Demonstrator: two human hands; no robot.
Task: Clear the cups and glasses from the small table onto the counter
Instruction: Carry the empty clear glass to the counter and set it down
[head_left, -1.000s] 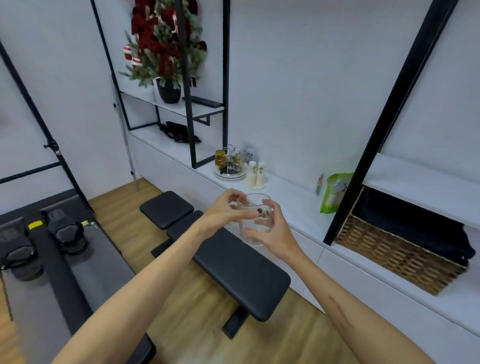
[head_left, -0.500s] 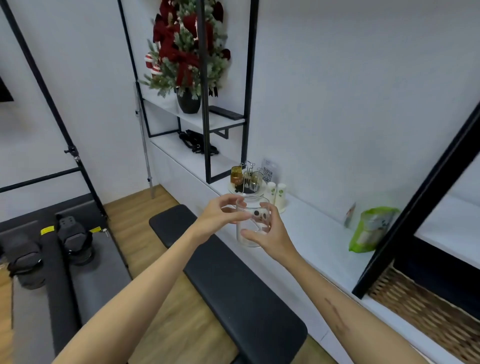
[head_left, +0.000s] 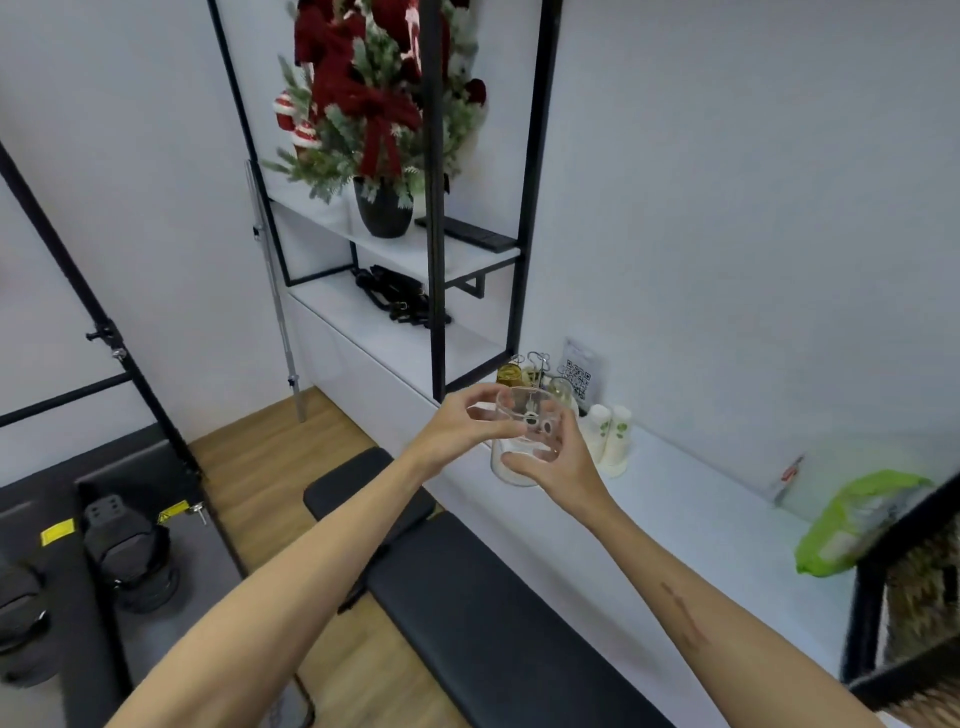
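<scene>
A clear glass (head_left: 524, 436) with small dark marks on its side is held upright in the air, just over the front edge of the white counter (head_left: 691, 514). My left hand (head_left: 457, 431) pinches its rim from the left. My right hand (head_left: 558, 462) wraps its lower side from the right. Behind the glass on the counter stand a round tray of amber and clear glasses (head_left: 519, 374) on a wire rack, and two white paper cup stacks (head_left: 610, 436). The small table is out of view.
A black padded bench (head_left: 467, 587) runs along the counter front below my arms. A green bag (head_left: 852, 525) lies on the counter at right, beside a black shelf post (head_left: 883, 587). A black-framed shelf with a potted red-bowed plant (head_left: 379, 114) rises at the back.
The view has drawn closer to the counter and shifted left. Both hands keep the same hold on the glass, which now sits nearer the tray and paper cups.
</scene>
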